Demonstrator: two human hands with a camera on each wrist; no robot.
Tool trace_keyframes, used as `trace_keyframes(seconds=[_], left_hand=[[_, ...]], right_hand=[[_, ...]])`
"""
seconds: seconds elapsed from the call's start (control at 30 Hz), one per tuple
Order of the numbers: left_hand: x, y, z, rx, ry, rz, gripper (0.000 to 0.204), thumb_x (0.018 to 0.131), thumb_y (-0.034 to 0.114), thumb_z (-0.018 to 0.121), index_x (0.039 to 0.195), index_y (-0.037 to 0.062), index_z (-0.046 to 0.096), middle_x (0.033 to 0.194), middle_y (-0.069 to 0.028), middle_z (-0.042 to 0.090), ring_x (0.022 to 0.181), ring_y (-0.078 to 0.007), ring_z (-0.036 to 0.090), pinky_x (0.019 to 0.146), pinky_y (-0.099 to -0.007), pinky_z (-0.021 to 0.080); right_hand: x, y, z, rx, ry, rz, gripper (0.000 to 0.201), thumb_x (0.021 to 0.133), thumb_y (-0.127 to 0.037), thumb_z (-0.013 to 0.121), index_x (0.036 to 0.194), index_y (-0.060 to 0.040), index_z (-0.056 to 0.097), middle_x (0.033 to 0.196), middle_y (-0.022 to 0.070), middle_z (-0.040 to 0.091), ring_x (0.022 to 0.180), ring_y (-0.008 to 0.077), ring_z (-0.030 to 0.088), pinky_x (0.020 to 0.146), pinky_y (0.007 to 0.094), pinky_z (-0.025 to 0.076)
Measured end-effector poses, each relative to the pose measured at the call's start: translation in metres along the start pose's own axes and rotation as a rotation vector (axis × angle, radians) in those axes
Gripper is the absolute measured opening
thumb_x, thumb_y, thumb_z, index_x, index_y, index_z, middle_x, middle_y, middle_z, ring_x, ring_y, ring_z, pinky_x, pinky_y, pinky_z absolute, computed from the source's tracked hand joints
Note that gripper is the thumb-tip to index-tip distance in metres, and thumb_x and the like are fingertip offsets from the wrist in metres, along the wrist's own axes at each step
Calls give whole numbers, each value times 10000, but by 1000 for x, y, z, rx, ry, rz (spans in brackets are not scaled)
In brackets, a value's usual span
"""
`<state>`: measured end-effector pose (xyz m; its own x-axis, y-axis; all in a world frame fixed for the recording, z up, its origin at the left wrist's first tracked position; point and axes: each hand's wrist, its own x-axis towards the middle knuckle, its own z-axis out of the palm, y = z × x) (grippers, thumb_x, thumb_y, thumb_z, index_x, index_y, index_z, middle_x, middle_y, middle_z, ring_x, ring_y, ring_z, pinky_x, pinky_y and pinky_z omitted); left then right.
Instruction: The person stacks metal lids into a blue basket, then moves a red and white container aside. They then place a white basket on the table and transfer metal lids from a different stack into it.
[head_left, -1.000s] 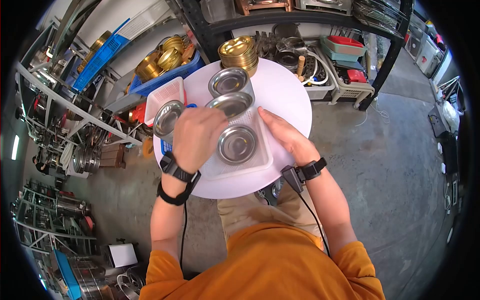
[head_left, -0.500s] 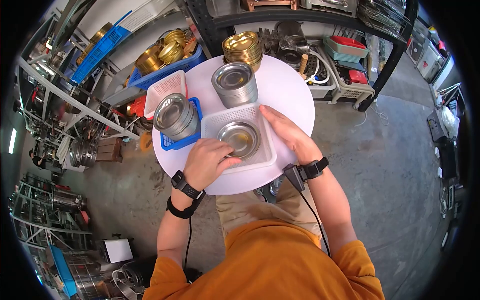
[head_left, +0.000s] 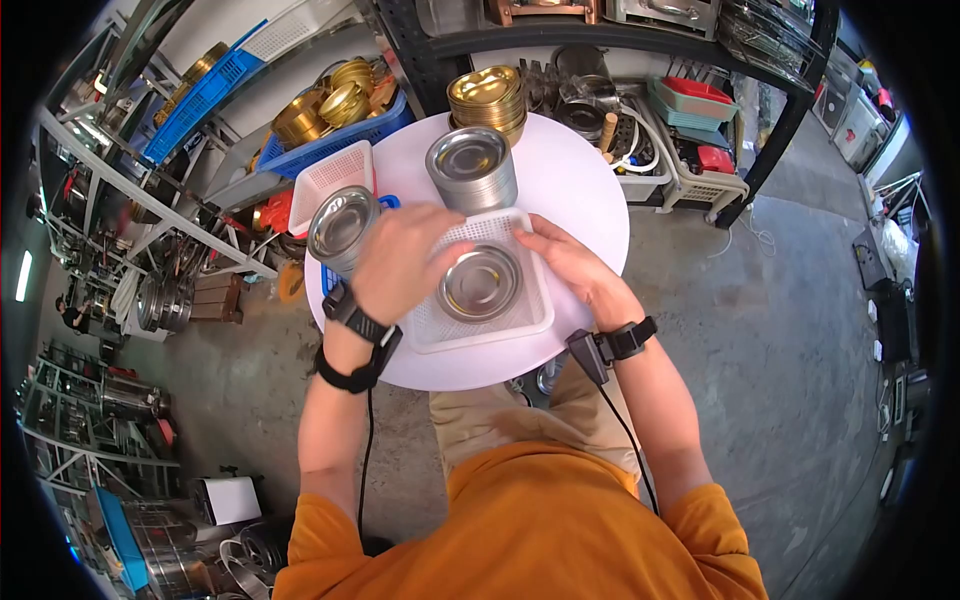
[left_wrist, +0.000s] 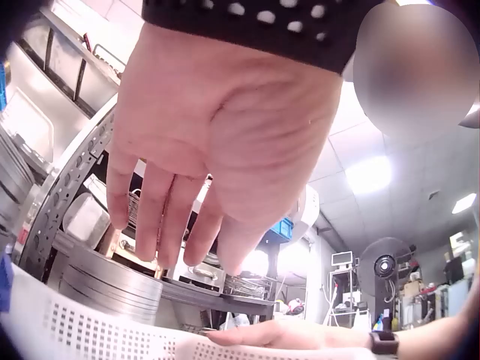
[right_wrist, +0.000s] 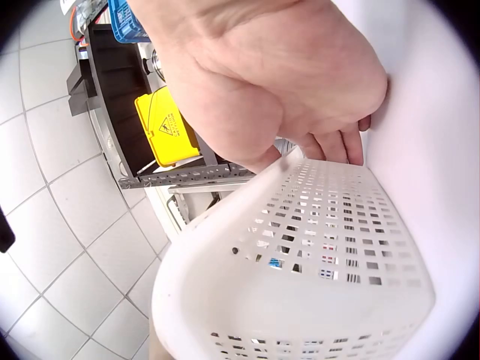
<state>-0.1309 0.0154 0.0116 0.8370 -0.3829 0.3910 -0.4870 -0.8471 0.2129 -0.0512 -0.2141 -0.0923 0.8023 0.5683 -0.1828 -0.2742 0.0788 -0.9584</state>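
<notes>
A white perforated plastic basket [head_left: 425,335] stands on the round table, with a shallow round steel dish [head_left: 480,284] inside it. My left hand [head_left: 405,258], blurred by motion, hovers over the basket's left side. In the left wrist view its fingers [left_wrist: 171,217] are extended and hold nothing. At the basket's far right corner, my right hand [head_left: 575,268] grips the rim, thumb over the edge and fingers [right_wrist: 330,146] against the outer wall. Beyond the basket rises a stack of steel dishes [head_left: 470,180]. Another stack of steel dishes [head_left: 343,225] stands at left in a blue basket [head_left: 328,282], partly hidden by my left hand.
Gold-coloured bowls [head_left: 487,100] are stacked at the table's [head_left: 575,180] far edge. A pink-white basket [head_left: 335,180] sits at its far left. Behind are a blue crate [head_left: 350,148] of gold ware and a dark metal rack [head_left: 620,45]. Cables hang from both wrist devices.
My left hand carried a dish over the basket, came down at the dish inside it, then let go and rose away toward the far left. My right hand stays at the rim.
</notes>
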Motion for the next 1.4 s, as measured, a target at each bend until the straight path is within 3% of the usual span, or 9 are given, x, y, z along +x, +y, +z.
trace_keyframes(seconds=[0.23, 0.37, 0.43, 0.5, 0.83, 0.93, 1.03, 1.23, 1.4], left_hand=[[59, -32, 22, 265, -110, -95, 224, 989, 134, 682, 1160, 17, 766, 1131, -179, 759, 1056, -396, 718, 905, -480, 577], [70, -40, 38, 336, -185, -147, 185, 978, 131, 677, 1088, 49, 801, 1075, -162, 776, 1015, -381, 736, 876, -487, 592], [72, -40, 39, 352, -174, -142, 176, 971, 140, 686, 1063, 52, 808, 1043, -160, 781, 980, -378, 743, 859, -485, 596], [72, -40, 37, 367, -164, -143, 169, 964, 148, 695, 1039, 56, 816, 1012, -157, 786, 945, -374, 749, 842, -482, 601], [74, -33, 27, 331, -68, -105, 153, 907, 173, 782, 993, 53, 817, 969, -151, 788, 876, -364, 754, 782, -462, 598], [67, -26, 20, 269, 3, -89, 157, 900, 178, 798, 992, 52, 811, 962, -147, 783, 874, -366, 748, 768, -463, 588], [53, -6, 6, 229, 61, -41, 141, 892, 161, 806, 976, 47, 801, 947, -141, 775, 878, -368, 738, 770, -462, 572], [-3, 35, -2, 184, 145, 45, 111, 859, 112, 817, 910, 32, 760, 903, -120, 750, 866, -361, 705, 801, -447, 529], [-49, 36, 29, 93, 158, -8, 127, 831, 101, 822, 915, 41, 747, 896, -108, 743, 868, -343, 699, 801, -450, 515]], right_hand=[[9, 13, -6, -2, 56, -9, 656, 1100, -295, 614, 1607, 69, 414, 1594, 179, 531, 1522, 250, 436, 1269, 335, 307], [12, 16, -13, 5, -72, -45, 708, 1097, -324, 629, 1631, 67, 380, 1614, 178, 512, 1520, 240, 435, 1258, 328, 324], [20, 24, -17, 3, -86, -58, 697, 1100, -335, 632, 1634, 46, 393, 1606, 162, 523, 1489, 222, 469, 1237, 320, 357], [27, 33, -22, 29, -134, -47, 849, 1080, -350, 647, 1662, 120, 245, 1680, 235, 416, 1591, 286, 344, 1293, 344, 265], [26, 32, -21, 50, -147, -54, 847, 1077, -352, 652, 1657, 121, 255, 1678, 241, 417, 1588, 293, 349, 1295, 351, 260], [20, 24, -16, 37, -172, -80, 837, 1095, -395, 625, 1651, 122, 272, 1677, 245, 416, 1588, 293, 345, 1298, 355, 257], [8, 11, -9, -7, 23, 7, 739, 1119, -399, 596, 1652, 52, 354, 1672, 191, 447, 1537, 251, 421, 1275, 330, 312], [7, 10, -11, 50, -41, -11, 825, 1118, -521, 551, 1649, 74, 340, 1700, 225, 394, 1602, 299, 314, 1308, 356, 238], [26, 10, -19, -62, 52, -92, 705, 1116, -515, 565, 1589, -1, 467, 1561, 241, 563, 1484, 299, 490, 1239, 390, 358]])
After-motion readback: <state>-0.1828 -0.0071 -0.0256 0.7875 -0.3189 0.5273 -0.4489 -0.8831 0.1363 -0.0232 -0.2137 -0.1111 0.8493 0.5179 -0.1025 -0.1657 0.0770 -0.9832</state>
